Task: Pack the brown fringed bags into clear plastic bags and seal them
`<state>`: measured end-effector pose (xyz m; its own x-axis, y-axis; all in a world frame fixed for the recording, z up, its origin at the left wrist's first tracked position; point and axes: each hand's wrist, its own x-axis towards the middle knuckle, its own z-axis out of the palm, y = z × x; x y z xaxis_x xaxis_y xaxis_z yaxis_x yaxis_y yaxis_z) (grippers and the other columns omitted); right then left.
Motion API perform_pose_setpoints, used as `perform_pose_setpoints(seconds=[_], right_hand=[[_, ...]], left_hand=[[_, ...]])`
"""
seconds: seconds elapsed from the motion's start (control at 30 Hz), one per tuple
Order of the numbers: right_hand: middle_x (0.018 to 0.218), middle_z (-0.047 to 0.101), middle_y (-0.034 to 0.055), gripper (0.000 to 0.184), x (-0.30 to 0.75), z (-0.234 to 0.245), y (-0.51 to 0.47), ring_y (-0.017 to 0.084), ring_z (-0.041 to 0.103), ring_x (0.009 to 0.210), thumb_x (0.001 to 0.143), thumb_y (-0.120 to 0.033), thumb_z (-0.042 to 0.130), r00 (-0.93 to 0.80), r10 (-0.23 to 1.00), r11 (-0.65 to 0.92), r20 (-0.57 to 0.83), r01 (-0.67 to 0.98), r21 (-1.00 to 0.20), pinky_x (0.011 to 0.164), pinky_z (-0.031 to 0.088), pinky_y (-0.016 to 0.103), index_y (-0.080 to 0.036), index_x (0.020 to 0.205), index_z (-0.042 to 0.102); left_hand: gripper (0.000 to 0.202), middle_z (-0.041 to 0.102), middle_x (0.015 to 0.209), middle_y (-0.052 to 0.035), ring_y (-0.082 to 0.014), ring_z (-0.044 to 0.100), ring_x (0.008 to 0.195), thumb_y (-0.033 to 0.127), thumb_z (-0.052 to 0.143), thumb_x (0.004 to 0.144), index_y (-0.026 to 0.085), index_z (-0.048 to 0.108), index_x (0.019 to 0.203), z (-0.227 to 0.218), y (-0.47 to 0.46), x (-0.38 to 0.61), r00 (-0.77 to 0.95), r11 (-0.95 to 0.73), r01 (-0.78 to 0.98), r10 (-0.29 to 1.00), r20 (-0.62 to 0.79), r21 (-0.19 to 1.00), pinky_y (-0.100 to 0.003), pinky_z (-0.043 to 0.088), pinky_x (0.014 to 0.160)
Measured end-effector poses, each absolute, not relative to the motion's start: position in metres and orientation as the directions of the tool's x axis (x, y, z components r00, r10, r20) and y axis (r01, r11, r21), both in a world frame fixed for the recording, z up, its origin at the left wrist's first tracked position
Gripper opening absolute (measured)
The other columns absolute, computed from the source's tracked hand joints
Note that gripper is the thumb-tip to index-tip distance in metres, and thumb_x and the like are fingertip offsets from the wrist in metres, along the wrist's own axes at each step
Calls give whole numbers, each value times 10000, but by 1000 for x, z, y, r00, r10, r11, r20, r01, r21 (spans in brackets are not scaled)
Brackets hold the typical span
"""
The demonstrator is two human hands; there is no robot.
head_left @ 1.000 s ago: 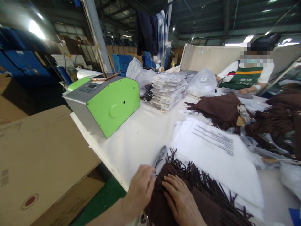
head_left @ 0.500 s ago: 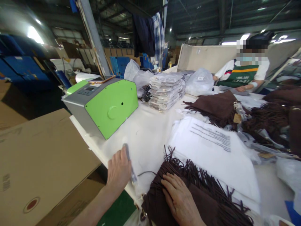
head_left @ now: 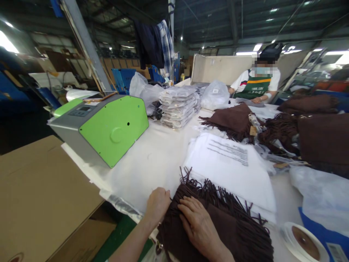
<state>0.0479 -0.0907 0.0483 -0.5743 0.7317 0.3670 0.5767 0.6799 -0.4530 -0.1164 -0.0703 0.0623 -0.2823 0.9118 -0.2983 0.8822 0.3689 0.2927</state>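
Observation:
A dark brown fringed bag (head_left: 223,222) lies at the table's near edge, its long fringe spread toward the far side and the right. My right hand (head_left: 197,222) rests flat on top of it, fingers stretched out. At the bag's left edge, my left hand (head_left: 159,203) is closed with the fingers curled in; what they hold is hidden. Small metal rings (head_left: 159,247) show at the bag's lower left corner. Just beyond the fringe lies a stack of white printed plastic bags (head_left: 231,167).
A green and grey machine (head_left: 117,127) stands at the left, with a cardboard box (head_left: 46,189) below. Behind are a pile of bagged goods (head_left: 178,107) and more brown bags (head_left: 231,120). A tape roll (head_left: 304,242) lies near right. A co-worker (head_left: 257,87) sits across the table.
My left hand has moved from the table, where it held a slim grey tool, to the bag's left edge. That tool no longer shows. The view has turned right; my right hand stays on the bag.

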Motion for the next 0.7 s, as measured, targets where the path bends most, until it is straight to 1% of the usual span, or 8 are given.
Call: perform_pose_setpoints(seconds=[0.07, 0.13, 0.17, 0.23, 0.33, 0.4, 0.57, 0.7], right_hand=[[1098, 640, 34, 276, 49, 48, -91, 177, 553, 1070, 825, -140, 492, -571, 730, 682, 375, 572, -456, 986, 424, 396, -224, 1063, 602], [1101, 639, 31, 266, 49, 47, -92, 179, 554, 1068, 824, -139, 494, -571, 732, 680, 372, 571, -461, 988, 422, 396, -220, 1053, 603], [1105, 637, 29, 264, 50, 47, -92, 180, 552, 1069, 824, -139, 495, -571, 734, 677, 367, 571, -464, 989, 419, 397, -220, 1051, 603], [1115, 631, 27, 264, 50, 46, -92, 185, 542, 1085, 824, -136, 495, -574, 739, 669, 352, 571, -475, 994, 412, 402, -220, 1050, 602], [1119, 627, 34, 256, 50, 45, -92, 195, 531, 1097, 825, -137, 496, -573, 747, 658, 338, 566, -496, 1000, 400, 409, -212, 1046, 601], [1112, 629, 36, 249, 50, 45, -93, 197, 530, 1096, 825, -136, 495, -568, 750, 654, 338, 563, -505, 1000, 397, 412, -210, 1039, 599], [1083, 640, 17, 224, 51, 41, -94, 180, 539, 1081, 817, -140, 511, -537, 751, 657, 384, 555, -510, 995, 399, 396, -227, 1001, 603], [1043, 651, 10, 213, 48, 41, -95, 164, 552, 1059, 806, -135, 509, -513, 742, 670, 432, 542, -508, 990, 409, 373, -229, 972, 604]], left_hand=[[273, 625, 846, -95, -217, 610, 809, 201, 348, 860, 148, 593, 967, 62, -73, -120, -243, 322, 894, 933, -266, 312, -307, 424, 712], [350, 576, 988, -56, -169, 584, 863, 101, 359, 815, 217, 535, 1094, 63, -77, -125, -162, 234, 912, 960, -228, 337, -269, 408, 767], [398, 543, 1031, -39, -150, 569, 885, 67, 370, 788, 247, 522, 1109, 63, -78, -128, -114, 186, 919, 969, -218, 349, -250, 397, 789], [381, 505, 1022, -24, -141, 548, 895, 64, 419, 748, 256, 544, 1053, 64, -76, -138, -33, 113, 924, 975, -220, 364, -239, 388, 806], [238, 496, 914, -7, -161, 535, 865, 160, 523, 711, 235, 579, 930, 67, -64, -156, 41, 60, 924, 966, -255, 377, -259, 395, 791], [187, 493, 862, 7, -162, 534, 844, 195, 561, 677, 231, 599, 856, 67, -53, -165, 79, 39, 923, 954, -288, 383, -254, 402, 764], [100, 510, 821, 5, -145, 541, 787, 147, 515, 654, 188, 590, 707, 71, -33, -172, 154, -15, 924, 929, -337, 381, -220, 407, 685], [162, 545, 736, -4, -155, 532, 719, 85, 433, 681, 183, 553, 732, 94, -43, -153, 188, -69, 933, 930, -315, 354, -246, 390, 672]])
